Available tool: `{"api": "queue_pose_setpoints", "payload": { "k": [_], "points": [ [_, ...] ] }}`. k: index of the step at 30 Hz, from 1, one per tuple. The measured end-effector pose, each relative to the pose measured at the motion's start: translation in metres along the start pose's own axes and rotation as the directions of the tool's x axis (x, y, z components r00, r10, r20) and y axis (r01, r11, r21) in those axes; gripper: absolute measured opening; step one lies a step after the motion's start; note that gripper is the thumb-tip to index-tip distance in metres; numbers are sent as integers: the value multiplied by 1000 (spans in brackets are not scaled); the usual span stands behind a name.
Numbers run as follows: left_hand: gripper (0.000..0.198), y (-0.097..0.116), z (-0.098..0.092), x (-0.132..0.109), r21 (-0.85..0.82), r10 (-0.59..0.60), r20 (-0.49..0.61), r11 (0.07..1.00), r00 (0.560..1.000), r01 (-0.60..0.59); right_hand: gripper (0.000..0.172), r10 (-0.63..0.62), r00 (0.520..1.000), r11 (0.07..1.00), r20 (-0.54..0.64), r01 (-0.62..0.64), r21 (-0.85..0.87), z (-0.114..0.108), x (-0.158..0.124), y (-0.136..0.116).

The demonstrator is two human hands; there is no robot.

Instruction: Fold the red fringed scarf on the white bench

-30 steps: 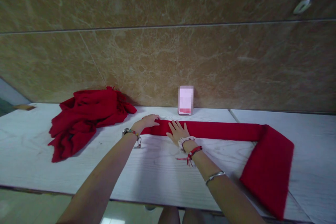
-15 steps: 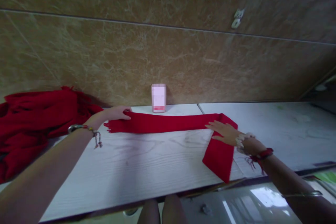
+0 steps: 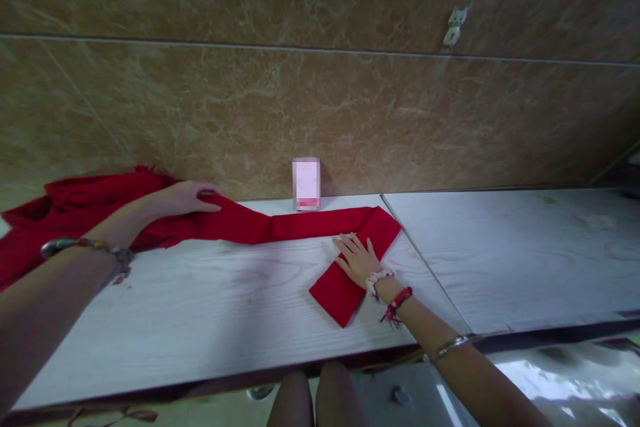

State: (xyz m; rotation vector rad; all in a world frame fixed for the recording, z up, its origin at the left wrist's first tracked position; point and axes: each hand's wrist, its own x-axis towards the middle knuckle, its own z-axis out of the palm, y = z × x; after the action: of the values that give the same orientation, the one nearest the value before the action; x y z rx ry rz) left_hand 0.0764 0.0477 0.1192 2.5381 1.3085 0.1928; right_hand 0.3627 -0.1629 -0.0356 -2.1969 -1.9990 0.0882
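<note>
A long red scarf [image 3: 315,225] lies along the white worktop. Its right-hand part turns at an angle toward me and ends in a square-cornered piece [image 3: 338,295]. My right hand [image 3: 357,259] rests flat on that bend, fingers spread. At the left, my left hand [image 3: 185,199] has its thumb and fingers closed on the red cloth, near a crumpled red heap [image 3: 95,193] with some fringe at its top. Between hand and heap the cloth looks continuous, though my forearm covers part of it.
A small pale block with a blurred face [image 3: 307,185] stands against the brown marbled wall [image 3: 320,113] behind the scarf. A white cat-shaped hook [image 3: 455,27] is fixed on the wall. The worktop's front edge [image 3: 215,383] runs close to my knees.
My left hand has moved left to the heap and taken hold of cloth there. The bent end and my right hand have shifted left. The strip's fringed left end no longer shows.
</note>
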Motion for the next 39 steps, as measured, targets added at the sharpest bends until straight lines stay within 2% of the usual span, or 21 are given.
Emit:
{"api": "queue_pose_setpoints", "payload": {
  "k": [2, 4, 7, 10, 12, 14, 18, 21, 22, 25, 29, 32, 36, 39],
  "points": [
    [31, 36, -2, 1, 106, 137, 55, 984, 989, -142, 42, -23, 1000, 999, -10, 23, 48, 2, 6, -8],
    [32, 76, 12, 2, 130, 243, 107, 958, 964, -256, 35, -47, 998, 994, -33, 51, 100, 5, 10, -8],
    [33, 126, 57, 4, 93, 393, 174, 906, 903, -412, 22, -75, 990, 981, -121, 96, 172, 10, 11, 5],
    [27, 151, 108, 9, 34, 488, 261, 858, 833, -513, 16, -115, 961, 957, -252, 176, 232, 15, 9, 21],
    [21, 153, 131, 15, -55, 486, 306, 867, 818, -495, 14, -128, 935, 942, -330, 218, 254, 18, 8, 26],
    [23, 145, 141, 23, -126, 511, 316, 858, 799, -498, 14, -121, 916, 935, -382, 235, 267, 20, 8, 27],
    [30, 125, 137, 37, -123, 579, 249, 814, 776, -568, 18, -127, 901, 910, -414, 273, 314, 21, 9, 26],
    [38, 122, 138, 40, -84, 595, 339, 791, 729, -606, 16, -135, 902, 884, -410, 296, 362, 15, 8, 27],
    [41, 123, 141, 41, -71, 580, 367, 797, 727, -599, 16, -130, 906, 876, -403, 296, 382, 13, 7, 28],
    [38, 129, 153, 41, -68, 539, 378, 827, 752, -558, 16, -113, 909, 831, -401, 307, 463, 4, 3, 32],
    [20, 128, 157, 46, -257, 588, 311, 809, 747, -529, 15, -105, 906, 760, -409, 339, 555, -2, -1, 38],
    [18, 124, 148, 53, -358, 556, 222, 810, 801, -464, 16, -83, 896, 726, -436, 354, 590, -4, -1, 42],
    [20, 126, 143, 59, -279, 443, 163, 878, 881, -390, 17, -34, 879, 690, -475, 365, 625, -8, -3, 46],
    [18, 133, 151, 59, -216, 411, 176, 902, 894, -373, 19, 1, 878, 674, -479, 354, 649, -11, -5, 48]
  ]
}}
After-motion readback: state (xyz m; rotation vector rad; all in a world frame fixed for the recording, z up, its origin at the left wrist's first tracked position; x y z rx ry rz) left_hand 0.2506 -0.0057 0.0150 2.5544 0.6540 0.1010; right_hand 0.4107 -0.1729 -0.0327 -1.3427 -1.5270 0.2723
